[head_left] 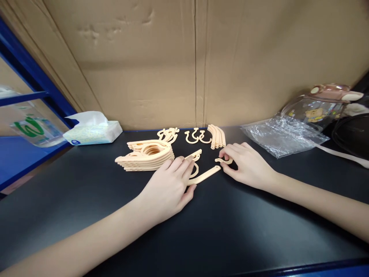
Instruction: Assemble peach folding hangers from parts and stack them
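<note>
My left hand [173, 182] is closed over a cream plastic folding hanger [206, 176] that lies on the black tabletop, its arms pointing right; the palm and fingers hide its left part. Between the thumb and fingers of my right hand [245, 163] is a small cream hanger hook [221, 160], just off the hanger's end. Left of my left hand sits a neat stack of folded hangers [144, 156]. Farther back lie a heap of hooks [168, 134], a few loose hooks [192, 137] and a row of curved hanger arms [217, 136].
A tissue pack [93, 132] stands at the back left, near a blue metal frame [31, 65]. Crumpled clear plastic bags [285, 132] lie at the back right beside a dark round object [353, 134] and a pale strap [343, 154]. Cardboard [138, 69] walls off the back.
</note>
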Action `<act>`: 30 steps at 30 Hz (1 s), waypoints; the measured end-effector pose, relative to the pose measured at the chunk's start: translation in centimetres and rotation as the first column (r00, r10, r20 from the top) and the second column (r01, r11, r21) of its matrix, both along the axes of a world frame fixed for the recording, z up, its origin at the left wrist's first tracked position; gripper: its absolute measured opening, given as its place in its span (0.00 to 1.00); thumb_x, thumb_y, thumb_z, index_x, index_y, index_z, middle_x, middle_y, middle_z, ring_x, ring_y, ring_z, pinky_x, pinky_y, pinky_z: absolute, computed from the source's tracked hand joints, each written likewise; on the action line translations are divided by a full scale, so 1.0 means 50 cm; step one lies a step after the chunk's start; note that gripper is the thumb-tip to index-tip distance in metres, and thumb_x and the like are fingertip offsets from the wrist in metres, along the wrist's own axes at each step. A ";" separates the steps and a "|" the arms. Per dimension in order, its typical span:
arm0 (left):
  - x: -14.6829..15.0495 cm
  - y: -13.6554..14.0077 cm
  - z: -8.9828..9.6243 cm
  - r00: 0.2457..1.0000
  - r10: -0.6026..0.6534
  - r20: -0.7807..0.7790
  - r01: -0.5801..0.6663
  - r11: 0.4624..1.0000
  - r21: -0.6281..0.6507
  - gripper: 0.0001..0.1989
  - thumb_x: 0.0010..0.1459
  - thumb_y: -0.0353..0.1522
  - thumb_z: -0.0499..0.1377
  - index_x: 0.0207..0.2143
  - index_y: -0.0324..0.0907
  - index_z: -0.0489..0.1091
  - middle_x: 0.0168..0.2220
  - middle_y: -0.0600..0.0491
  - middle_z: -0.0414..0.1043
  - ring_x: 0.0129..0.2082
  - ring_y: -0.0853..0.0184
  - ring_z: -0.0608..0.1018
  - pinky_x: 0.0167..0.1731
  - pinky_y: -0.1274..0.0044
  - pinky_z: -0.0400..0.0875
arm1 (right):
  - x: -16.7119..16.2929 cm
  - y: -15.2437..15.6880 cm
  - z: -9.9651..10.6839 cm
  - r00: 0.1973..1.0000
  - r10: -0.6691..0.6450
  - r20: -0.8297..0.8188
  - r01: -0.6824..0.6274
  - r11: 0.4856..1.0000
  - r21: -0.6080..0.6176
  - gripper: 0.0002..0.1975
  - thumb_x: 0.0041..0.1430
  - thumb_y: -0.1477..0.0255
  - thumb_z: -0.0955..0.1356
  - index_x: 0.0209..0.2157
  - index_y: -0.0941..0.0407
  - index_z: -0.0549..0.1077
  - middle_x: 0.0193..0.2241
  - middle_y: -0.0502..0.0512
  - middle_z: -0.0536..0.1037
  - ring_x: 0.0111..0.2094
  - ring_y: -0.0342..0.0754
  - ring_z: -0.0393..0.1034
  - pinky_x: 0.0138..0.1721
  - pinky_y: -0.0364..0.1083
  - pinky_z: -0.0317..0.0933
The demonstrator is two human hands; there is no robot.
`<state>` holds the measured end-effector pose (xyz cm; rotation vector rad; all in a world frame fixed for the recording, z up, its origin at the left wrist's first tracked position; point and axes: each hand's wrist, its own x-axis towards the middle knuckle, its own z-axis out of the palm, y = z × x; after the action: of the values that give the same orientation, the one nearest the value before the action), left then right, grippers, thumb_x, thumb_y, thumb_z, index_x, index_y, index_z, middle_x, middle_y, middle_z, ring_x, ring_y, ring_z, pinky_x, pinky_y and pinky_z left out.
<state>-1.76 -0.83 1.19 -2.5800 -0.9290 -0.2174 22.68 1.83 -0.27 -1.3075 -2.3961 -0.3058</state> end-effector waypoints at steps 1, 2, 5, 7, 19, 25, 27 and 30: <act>0.001 -0.001 0.000 0.999 -0.037 -0.001 0.037 0.999 -0.013 0.21 0.63 0.32 0.48 0.55 0.31 0.64 0.53 0.42 0.67 0.50 0.55 0.68 0.47 0.66 0.63 | 0.000 0.000 0.000 1.000 -0.012 0.005 0.012 1.000 0.014 0.03 0.57 0.72 0.63 0.32 0.57 0.67 0.29 0.51 0.72 0.31 0.46 0.65 0.35 0.46 0.51; 0.002 -0.001 0.001 0.997 -0.077 0.000 0.077 0.997 -0.029 0.20 0.62 0.29 0.48 0.55 0.33 0.63 0.53 0.44 0.67 0.51 0.56 0.67 0.48 0.67 0.62 | 0.001 0.000 -0.001 0.999 -0.031 0.015 0.030 0.999 0.031 0.04 0.58 0.71 0.64 0.32 0.57 0.67 0.29 0.52 0.72 0.31 0.46 0.65 0.35 0.46 0.51; 0.003 0.001 -0.001 0.990 -0.141 0.027 0.143 0.988 -0.066 0.19 0.61 0.27 0.49 0.54 0.34 0.64 0.52 0.45 0.68 0.54 0.57 0.66 0.51 0.67 0.61 | 0.002 -0.001 -0.002 0.995 -0.091 0.041 0.089 0.994 0.063 0.08 0.60 0.69 0.64 0.29 0.57 0.69 0.29 0.53 0.71 0.31 0.47 0.64 0.35 0.47 0.52; 0.002 0.004 -0.003 0.988 -0.138 0.062 0.143 0.986 -0.080 0.17 0.62 0.27 0.49 0.51 0.34 0.66 0.50 0.45 0.69 0.52 0.57 0.68 0.49 0.68 0.62 | 0.003 -0.001 -0.002 0.995 -0.097 0.036 0.095 0.994 0.057 0.08 0.59 0.69 0.64 0.27 0.57 0.70 0.30 0.53 0.71 0.33 0.48 0.64 0.35 0.48 0.52; -0.003 0.006 0.010 0.987 -0.138 0.084 0.149 0.978 -0.148 0.09 0.57 0.27 0.49 0.38 0.36 0.67 0.44 0.45 0.71 0.49 0.57 0.70 0.45 0.68 0.63 | -0.002 -0.006 0.005 0.976 0.043 -0.213 -0.046 0.999 -0.009 0.03 0.55 0.74 0.65 0.29 0.56 0.65 0.29 0.50 0.73 0.34 0.46 0.64 0.42 0.49 0.54; -0.002 0.005 0.012 0.984 -0.126 0.124 0.144 0.978 -0.149 0.10 0.57 0.31 0.52 0.39 0.36 0.67 0.45 0.44 0.71 0.49 0.55 0.70 0.46 0.65 0.64 | -0.006 -0.017 0.008 0.976 0.091 -0.198 -0.103 0.993 -0.053 0.06 0.58 0.72 0.62 0.27 0.56 0.64 0.26 0.50 0.68 0.30 0.44 0.61 0.33 0.44 0.55; 0.000 0.008 0.008 0.976 -0.132 0.173 0.160 0.973 -0.164 0.15 0.59 0.37 0.54 0.45 0.37 0.66 0.49 0.43 0.69 0.51 0.55 0.68 0.48 0.63 0.64 | -0.005 -0.019 0.007 0.976 0.107 -0.187 -0.123 0.989 -0.077 0.08 0.60 0.71 0.61 0.27 0.56 0.65 0.26 0.51 0.68 0.30 0.44 0.62 0.31 0.43 0.55; 0.004 0.014 0.002 0.958 -0.156 0.242 0.216 0.946 -0.241 0.16 0.61 0.41 0.54 0.45 0.40 0.66 0.53 0.44 0.65 0.58 0.57 0.62 0.54 0.64 0.62 | -0.004 -0.021 0.006 0.974 0.124 -0.192 -0.155 0.976 -0.155 0.11 0.64 0.70 0.57 0.29 0.56 0.66 0.27 0.50 0.68 0.26 0.42 0.62 0.28 0.42 0.54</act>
<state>-1.55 -0.14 1.28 -2.9434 -0.8337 -0.4700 22.48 0.81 0.04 -1.1720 -2.3841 0.0570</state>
